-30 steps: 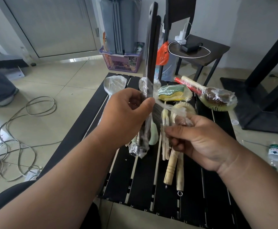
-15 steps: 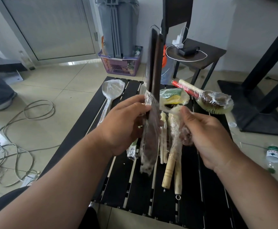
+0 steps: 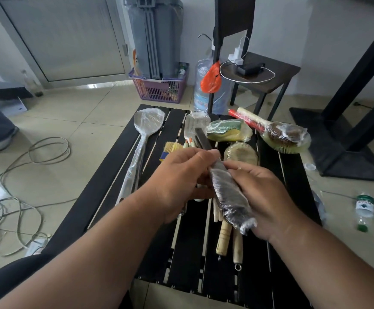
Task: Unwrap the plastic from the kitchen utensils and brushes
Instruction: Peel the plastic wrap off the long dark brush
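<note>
Dark flat utensil (image 3: 222,186): held above the bench (image 3: 114,175), tilted, near end sheathed in clear plastic, far handle end bare. Wrapped spoon (image 3: 147,123): lies lengthwise at left. Wrapped green-yellow sponge (image 3: 227,130) and wrapped round brush (image 3: 285,137): at the far end. Wooden handles (image 3: 223,239): lie near centre.

We see both hands on the wrapped dark utensil (image 3: 227,192): left hand (image 3: 179,181) pinches handle, right hand (image 3: 264,197) cradles wrapped end, above slatted table (image 3: 105,184).
</note>
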